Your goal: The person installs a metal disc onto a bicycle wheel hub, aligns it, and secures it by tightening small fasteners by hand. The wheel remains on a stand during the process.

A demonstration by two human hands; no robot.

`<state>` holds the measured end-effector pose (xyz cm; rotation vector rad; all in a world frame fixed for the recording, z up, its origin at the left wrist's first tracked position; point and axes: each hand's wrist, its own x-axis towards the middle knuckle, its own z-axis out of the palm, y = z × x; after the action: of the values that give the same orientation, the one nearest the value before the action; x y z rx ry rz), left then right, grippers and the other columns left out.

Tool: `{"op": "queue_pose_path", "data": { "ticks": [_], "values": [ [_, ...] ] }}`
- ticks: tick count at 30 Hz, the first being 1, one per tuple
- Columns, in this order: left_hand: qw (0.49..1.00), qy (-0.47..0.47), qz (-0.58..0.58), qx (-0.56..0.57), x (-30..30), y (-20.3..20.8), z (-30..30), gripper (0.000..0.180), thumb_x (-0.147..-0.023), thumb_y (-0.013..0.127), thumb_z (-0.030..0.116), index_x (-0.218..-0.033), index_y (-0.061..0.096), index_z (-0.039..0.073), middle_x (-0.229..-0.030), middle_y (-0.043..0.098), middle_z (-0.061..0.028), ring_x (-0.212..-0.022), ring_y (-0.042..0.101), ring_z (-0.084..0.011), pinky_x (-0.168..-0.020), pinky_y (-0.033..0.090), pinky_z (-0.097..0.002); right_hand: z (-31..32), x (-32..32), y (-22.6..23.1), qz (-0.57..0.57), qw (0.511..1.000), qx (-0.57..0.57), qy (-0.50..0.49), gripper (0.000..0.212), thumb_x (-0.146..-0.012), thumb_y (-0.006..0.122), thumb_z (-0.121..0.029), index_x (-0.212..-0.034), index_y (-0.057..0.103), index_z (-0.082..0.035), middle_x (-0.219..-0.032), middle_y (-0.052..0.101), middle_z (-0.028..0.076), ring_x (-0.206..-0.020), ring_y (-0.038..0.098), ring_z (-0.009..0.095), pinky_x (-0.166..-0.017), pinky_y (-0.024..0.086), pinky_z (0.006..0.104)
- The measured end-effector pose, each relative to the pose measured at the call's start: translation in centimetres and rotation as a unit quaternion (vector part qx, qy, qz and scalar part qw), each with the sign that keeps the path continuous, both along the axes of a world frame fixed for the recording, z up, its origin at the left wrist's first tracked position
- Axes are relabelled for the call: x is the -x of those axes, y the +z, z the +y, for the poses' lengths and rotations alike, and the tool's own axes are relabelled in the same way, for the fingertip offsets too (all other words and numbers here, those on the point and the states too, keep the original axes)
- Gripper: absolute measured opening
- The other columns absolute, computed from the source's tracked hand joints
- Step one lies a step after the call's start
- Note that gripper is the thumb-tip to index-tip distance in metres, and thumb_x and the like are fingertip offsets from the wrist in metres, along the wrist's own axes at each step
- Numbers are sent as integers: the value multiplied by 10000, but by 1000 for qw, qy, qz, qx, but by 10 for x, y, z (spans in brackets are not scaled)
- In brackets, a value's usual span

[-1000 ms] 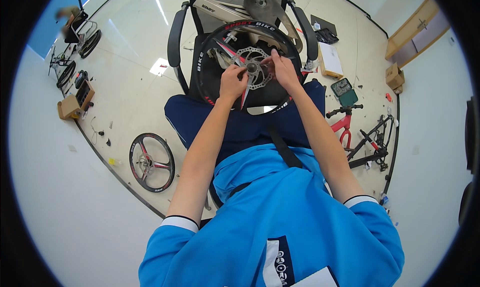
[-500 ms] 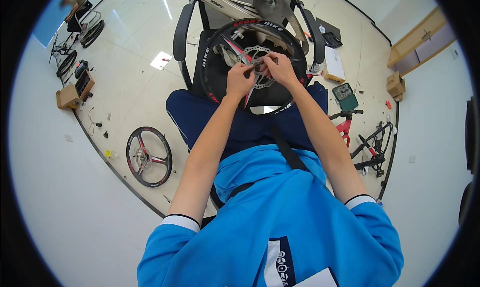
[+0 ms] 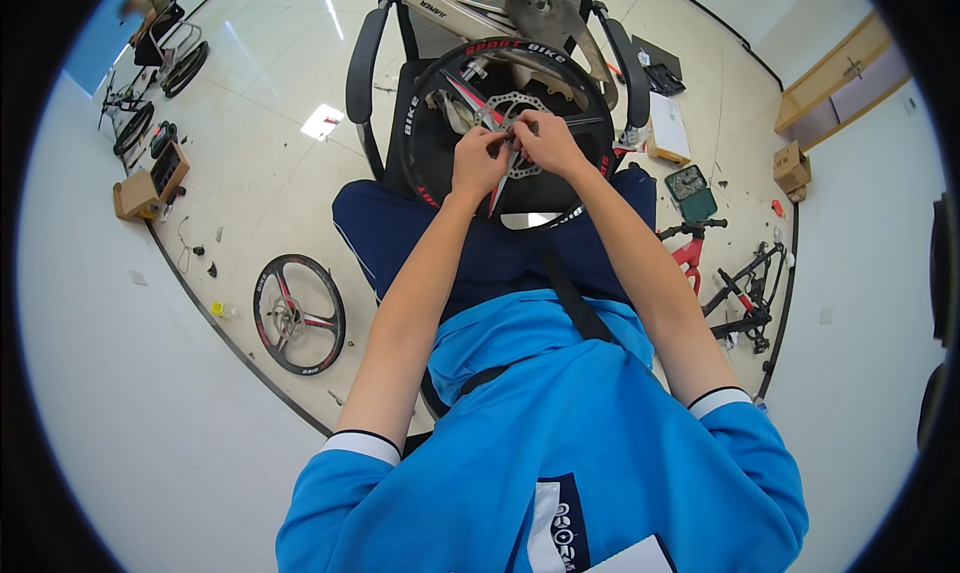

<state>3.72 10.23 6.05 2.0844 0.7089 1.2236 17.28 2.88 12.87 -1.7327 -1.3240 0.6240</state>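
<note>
A bicycle wheel [image 3: 414,160] with a black tyre and red, white and black spokes lies on the black office chair [image 3: 360,83] before my knees. A silver brake disc [image 3: 524,165] sits at its hub. Over the disc's left side, my left hand [image 3: 480,161] is closed with thumb and forefinger pinched together. My right hand [image 3: 550,143] pinches close beside it, its fingertips nearly meeting the left ones. Something small and dark shows between the fingertips, too small to name. Both hands partly cover the hub.
Behind the wheel, a cream bicycle frame [image 3: 455,8] rests on the chair. On the floor lie a second wheel [image 3: 298,313] at left, and red [image 3: 690,253] and black bike frames [image 3: 745,298] at right. A green case [image 3: 697,205] lies nearby. Far left, another person [image 3: 152,13] sits.
My right hand has shifted slightly left and down, bringing its fingertips closer to my left hand's. The left hand and the wheel have barely moved.
</note>
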Motion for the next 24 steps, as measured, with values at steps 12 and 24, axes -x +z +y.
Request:
{"op": "queue_pose_path", "data": {
  "ticks": [12,24],
  "values": [
    [1000,18,-18,9,-5,-5,-3,143,-779,728,84,-904,743,16,-821,663,-132,-717,664,-291,-660,530,-356,-5,0,7,-166,981,-39,93,169,-857,631,-107,-961,668,20,-914,691,210,-851,662,383,-768,529,411],
    [999,41,-2,15,-5,2,-7,158,-774,735,90,-919,740,28,-834,671,-140,-768,666,-316,-701,534,-380,-10,8,-1,-161,981,-104,30,199,-881,667,-166,-878,641,31,-781,671,209,-753,647,406,-687,508,445]
  ]
}}
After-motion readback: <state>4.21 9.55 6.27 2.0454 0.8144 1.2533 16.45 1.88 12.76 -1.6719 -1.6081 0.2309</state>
